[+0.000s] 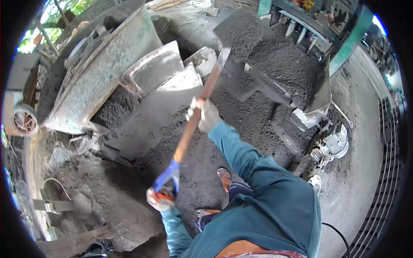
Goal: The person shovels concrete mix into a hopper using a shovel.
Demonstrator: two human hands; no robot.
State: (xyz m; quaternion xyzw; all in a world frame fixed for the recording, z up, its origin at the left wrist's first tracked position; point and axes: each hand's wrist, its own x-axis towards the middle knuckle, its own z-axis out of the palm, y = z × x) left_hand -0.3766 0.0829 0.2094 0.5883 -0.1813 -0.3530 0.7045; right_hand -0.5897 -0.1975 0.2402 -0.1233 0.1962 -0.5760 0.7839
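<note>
A long shovel with a wooden shaft point(187, 135) slants across the middle. My left hand point(160, 200), in a pale glove, is closed on its blue and orange D-shaped handle. Higher up, my gloved right hand point(205, 114) wraps round the shaft. Beyond the metal socket point(223, 56), dark grainy material point(240, 36) covers the blade end, so the blade's outline is hard to make out. Under and around the shaft lies more dark, crumbly material point(254, 114) on the floor.
Left of the shovel stands a large worn metal trough point(103, 64), with pale slabs point(157, 66) beside it. A motor point(335, 144) sits on the right, near a metal grating point(383, 172). Part of another person point(312, 5) shows at the top right, behind a bench point(303, 21).
</note>
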